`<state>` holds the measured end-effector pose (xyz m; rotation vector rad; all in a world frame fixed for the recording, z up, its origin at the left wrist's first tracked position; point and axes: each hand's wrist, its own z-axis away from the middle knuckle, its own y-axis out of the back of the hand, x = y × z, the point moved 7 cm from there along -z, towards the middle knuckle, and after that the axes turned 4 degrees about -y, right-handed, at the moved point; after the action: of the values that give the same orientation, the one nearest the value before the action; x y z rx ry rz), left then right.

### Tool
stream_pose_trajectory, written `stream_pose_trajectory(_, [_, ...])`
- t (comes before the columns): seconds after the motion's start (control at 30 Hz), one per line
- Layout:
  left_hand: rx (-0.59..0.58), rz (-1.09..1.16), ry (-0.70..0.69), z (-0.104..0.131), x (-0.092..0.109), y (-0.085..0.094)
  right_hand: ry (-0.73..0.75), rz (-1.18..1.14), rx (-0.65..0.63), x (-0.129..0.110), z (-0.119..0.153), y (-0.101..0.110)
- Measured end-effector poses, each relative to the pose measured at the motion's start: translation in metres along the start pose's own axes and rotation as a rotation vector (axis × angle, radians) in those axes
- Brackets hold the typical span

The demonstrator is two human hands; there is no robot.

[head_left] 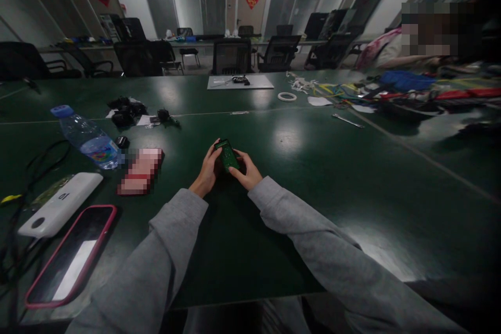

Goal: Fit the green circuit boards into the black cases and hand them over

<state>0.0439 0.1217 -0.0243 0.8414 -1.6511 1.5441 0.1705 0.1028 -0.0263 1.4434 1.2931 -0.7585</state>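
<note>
Between my two hands, a little above the green tabletop, is a small black-edged rectangular device (228,157) with a green face and small light marks. Whether that face is a screen or a circuit board I cannot tell. My left hand (210,167) grips its left edge, the thumb near the upper left corner. Around the lower right edge my right hand (249,169) is closed, its thumb on the lower part of the face. The device tilts slightly, its top leaning left. Fingers behind it are hidden.
Left of my hands are a red-and-pink packet (141,169), a water bottle (92,138), a white power bank (64,203) and a red-cased phone (72,255). A wrench (347,121) and a tape roll (287,97) lie farther right. Tangled cables (344,88) lie near another person (383,49).
</note>
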Motion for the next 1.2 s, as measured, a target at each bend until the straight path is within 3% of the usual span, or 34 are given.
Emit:
stream_pose_trajectory(0.67, [0.055, 0.034, 0.058, 0.0016, -0.0017, 0.0005, -0.016, -0.088, 0.044, 0.0031, -0.0006, 0.0015])
stream_pose_trajectory(1.2, [0.018, 0.106, 0.076, -0.0018, -0.0045, 0.0020, -0.052, -0.154, 0.004, 0.0073, -0.0034, 0.0010])
